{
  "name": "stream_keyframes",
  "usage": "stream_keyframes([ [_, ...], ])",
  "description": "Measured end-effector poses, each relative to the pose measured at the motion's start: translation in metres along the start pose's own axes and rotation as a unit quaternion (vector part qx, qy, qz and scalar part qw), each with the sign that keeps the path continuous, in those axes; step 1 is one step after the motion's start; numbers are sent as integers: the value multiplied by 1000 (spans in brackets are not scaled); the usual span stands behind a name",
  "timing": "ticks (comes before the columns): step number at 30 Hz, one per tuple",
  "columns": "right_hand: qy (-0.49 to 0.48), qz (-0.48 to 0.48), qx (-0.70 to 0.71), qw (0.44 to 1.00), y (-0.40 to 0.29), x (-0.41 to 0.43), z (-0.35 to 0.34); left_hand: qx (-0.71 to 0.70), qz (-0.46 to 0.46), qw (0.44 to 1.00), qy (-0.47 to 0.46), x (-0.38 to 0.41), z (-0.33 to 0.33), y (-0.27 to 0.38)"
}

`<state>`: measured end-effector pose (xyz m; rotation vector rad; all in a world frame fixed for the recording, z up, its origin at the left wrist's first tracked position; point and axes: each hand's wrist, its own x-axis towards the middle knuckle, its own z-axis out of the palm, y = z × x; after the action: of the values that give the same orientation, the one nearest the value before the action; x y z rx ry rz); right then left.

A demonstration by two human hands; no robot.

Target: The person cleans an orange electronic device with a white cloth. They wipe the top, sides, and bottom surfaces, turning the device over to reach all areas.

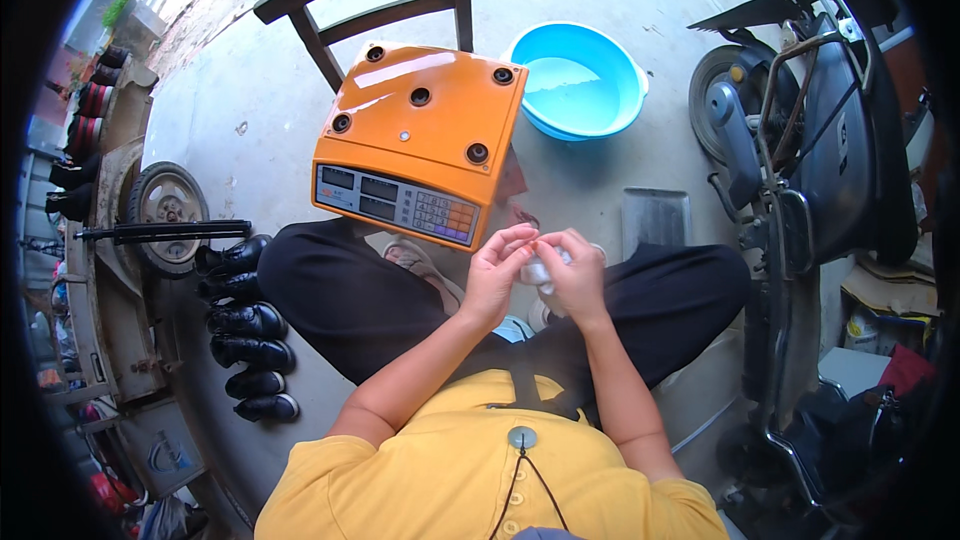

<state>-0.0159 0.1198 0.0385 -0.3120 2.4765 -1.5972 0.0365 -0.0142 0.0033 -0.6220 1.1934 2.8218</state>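
My left hand (495,274) and my right hand (577,274) meet between my knees, fingertips nearly touching. In my right hand is a crumpled white piece (537,270), perhaps cloth or thin plastic; the fingers hide part of it. The left thumb and index finger come together at its upper edge, and whether they grip anything is hidden. Just beyond my hands, an orange electronic price-computing scale (405,139) shows its bare top with black round supports, its keypad and displays facing me. Behind it stands a dark wooden chair back (375,15).
A light blue plastic basin (536,116) stands right of the scale. On the floor lies a grey rectangular tray (656,221). A scooter (832,142) stands at the right. Along the left are several black shoes (247,319) and a cart's spoked wheel (166,217).
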Motion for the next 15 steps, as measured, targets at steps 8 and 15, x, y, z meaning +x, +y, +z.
stream_keyframes([
  [8, -26, -13, 105, 994, 55, 11, 29, -91, -34, 995, 13, 12, -24, -1],
  [15, -68, 161, 353, 919, 52, 6, 20, -243, -88, 966, -9, 17, -25, 7],
])
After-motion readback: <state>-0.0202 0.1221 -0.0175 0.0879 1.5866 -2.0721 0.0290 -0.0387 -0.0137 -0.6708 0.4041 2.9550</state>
